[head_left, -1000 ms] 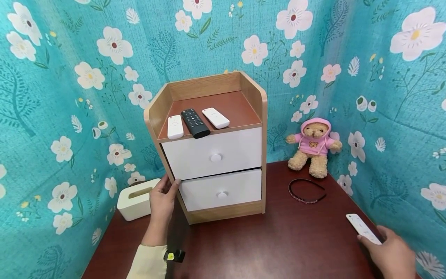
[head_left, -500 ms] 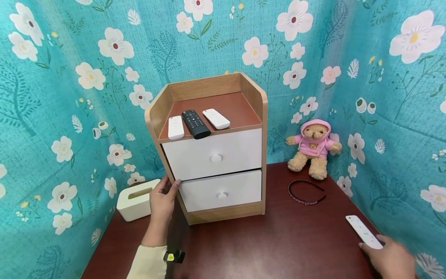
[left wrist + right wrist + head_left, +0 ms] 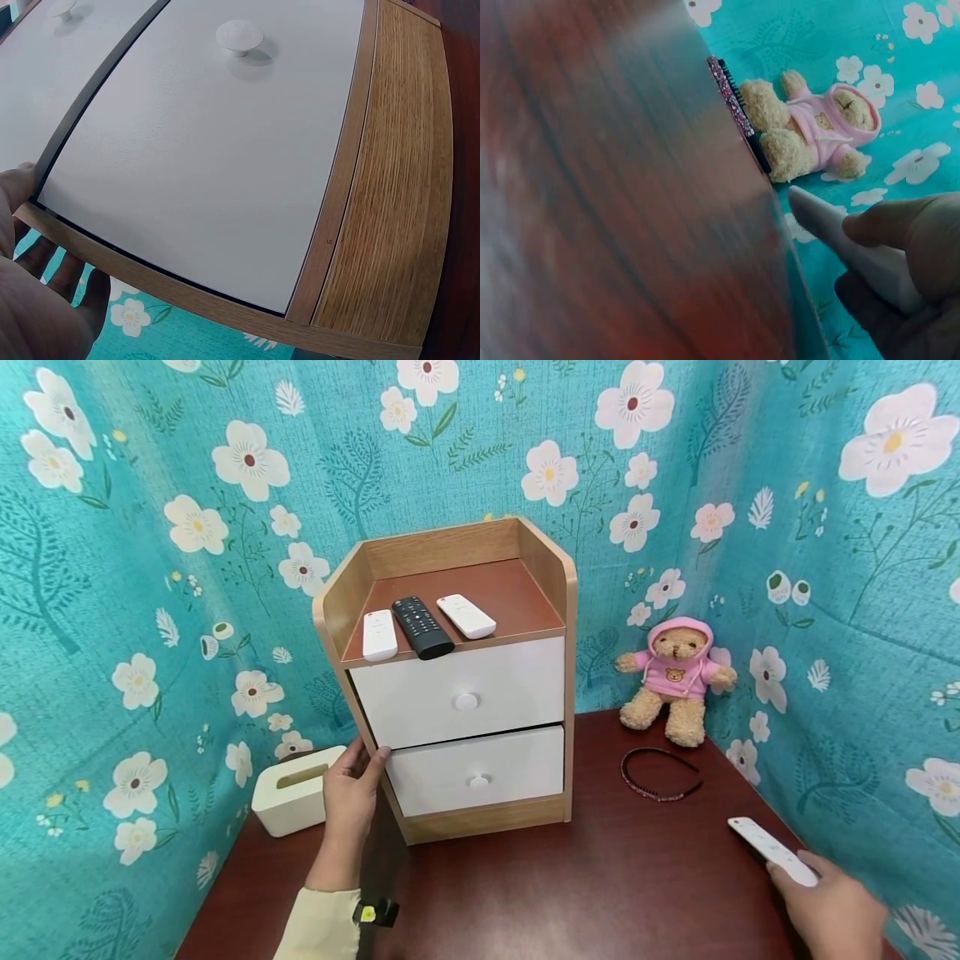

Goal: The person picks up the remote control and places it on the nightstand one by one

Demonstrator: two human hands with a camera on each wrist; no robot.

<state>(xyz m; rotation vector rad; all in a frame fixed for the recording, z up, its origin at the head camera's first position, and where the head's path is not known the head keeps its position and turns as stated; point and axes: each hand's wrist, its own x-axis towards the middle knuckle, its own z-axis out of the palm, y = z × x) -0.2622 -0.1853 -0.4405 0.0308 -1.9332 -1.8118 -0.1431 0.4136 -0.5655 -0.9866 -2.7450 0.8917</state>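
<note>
At the lower right in the head view, my right hand (image 3: pixel 836 902) grips a white remote control (image 3: pixel 772 850) by its near end, over the table; the right wrist view shows the thumb on one side of the remote control (image 3: pixel 855 244) and fingers on the other. My left hand (image 3: pixel 352 789) holds the left side edge of a small wooden cabinet (image 3: pixel 491 817), thumb at the front by the gap between its two white drawers (image 3: pixel 480 768), fingers round the side panel. On the cabinet's top lie a white remote (image 3: pixel 379 635), a black remote (image 3: pixel 422 627) and another white remote (image 3: pixel 467 615).
A cream tissue box (image 3: pixel 292 810) stands left of the cabinet, beside my left forearm. On the right of the dark red table (image 3: pixel 600 893) lie a headband (image 3: pixel 633 781) and a teddy bear (image 3: pixel 675 668) in a pink hoodie. Flowered teal cloth (image 3: pixel 465 477) walls the table in.
My right hand has moved slightly left with the remote control, whose far end now points further left. The left hand keeps its hold on the cabinet's side.
</note>
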